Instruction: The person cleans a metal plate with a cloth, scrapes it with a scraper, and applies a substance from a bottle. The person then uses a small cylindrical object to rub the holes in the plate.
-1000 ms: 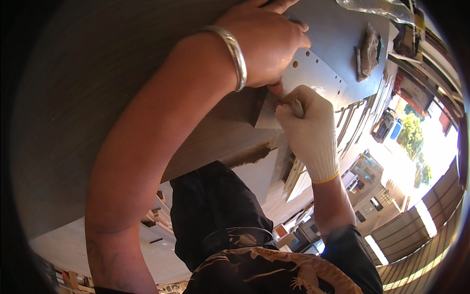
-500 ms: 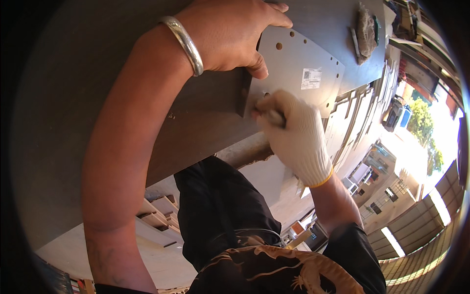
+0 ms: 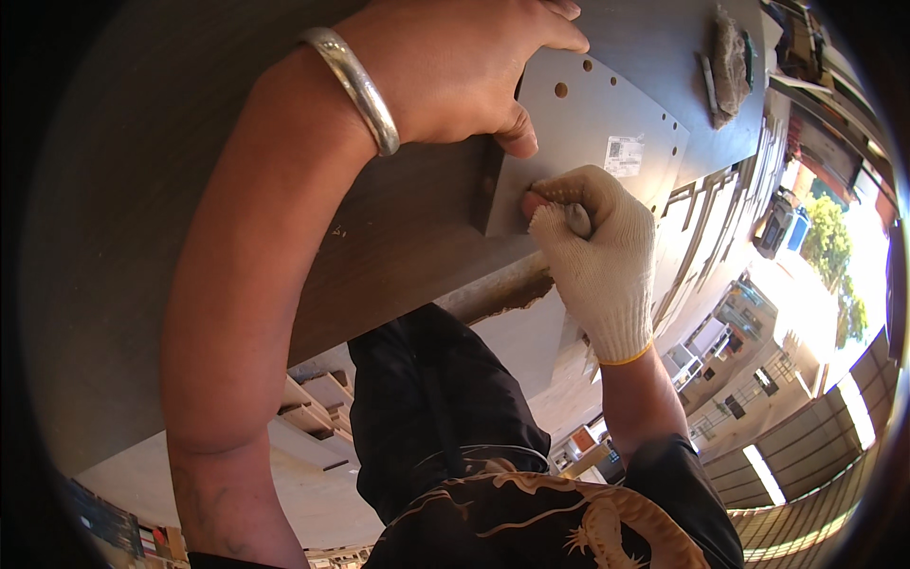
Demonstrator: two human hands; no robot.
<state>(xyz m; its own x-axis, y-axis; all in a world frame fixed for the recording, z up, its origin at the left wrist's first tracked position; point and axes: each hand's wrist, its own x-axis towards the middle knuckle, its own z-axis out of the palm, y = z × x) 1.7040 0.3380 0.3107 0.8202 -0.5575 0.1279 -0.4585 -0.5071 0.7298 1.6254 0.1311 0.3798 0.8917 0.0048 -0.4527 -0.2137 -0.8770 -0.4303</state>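
Note:
My bare left hand (image 3: 474, 71), a silver bangle (image 3: 353, 81) on its wrist, grips the left side of a flat grey panel (image 3: 559, 128). Its thumb presses near the left edge and its fingers reach over the far end. Several round holes run along the panel's borders, and a white label (image 3: 624, 156) is stuck on its face. My right hand (image 3: 602, 232), in a white knitted glove, is closed around a slim tool with a rounded grey end (image 3: 577, 220). That fist rests at the panel's near-left part; the tool's working tip is hidden by the fingers.
The panel lies on a large dark board (image 3: 408, 228), whose near edge runs in front of my legs. A fibrous brown bundle (image 3: 730, 71) and a light stick (image 3: 709, 83) sit at the board's far right. Long strips of stacked material (image 3: 706, 223) stand to the right.
The panel and both hands appear slightly farther right in the picture. My right hand, blurred before, is now sharper and a little lower on the panel; its closed grasp continues.

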